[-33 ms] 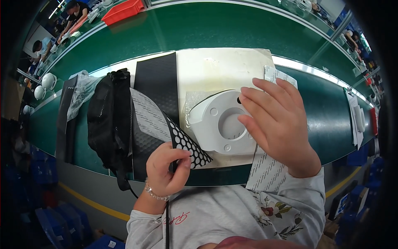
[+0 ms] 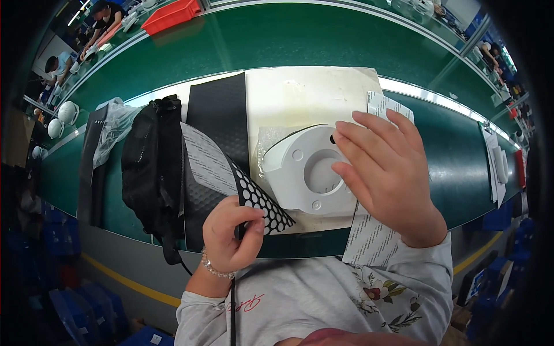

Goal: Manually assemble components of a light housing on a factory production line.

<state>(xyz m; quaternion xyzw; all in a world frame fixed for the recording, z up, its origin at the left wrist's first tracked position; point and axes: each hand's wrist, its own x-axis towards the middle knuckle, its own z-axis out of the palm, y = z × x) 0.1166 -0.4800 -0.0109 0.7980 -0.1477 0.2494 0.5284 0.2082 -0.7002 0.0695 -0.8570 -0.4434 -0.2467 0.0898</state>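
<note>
My left hand is closed in a pinch on the lower edge of a bent black sheet with rows of white round spots. Its pale printed backing curls up to the left. A white plastic housing with a large round recess lies right of the sheet, on clear bubble wrap. Over the housing's right side spreads my right hand, fingers stretched out and apart. Near its fingertips a small black round spot shows on the housing; whether a finger touches it I cannot tell.
A printed sheet strip passes under my right hand. To the left lie a black textured sheet, a black bag and a clear plastic bag. White round parts stand farther left. A red tray sits across the green bench.
</note>
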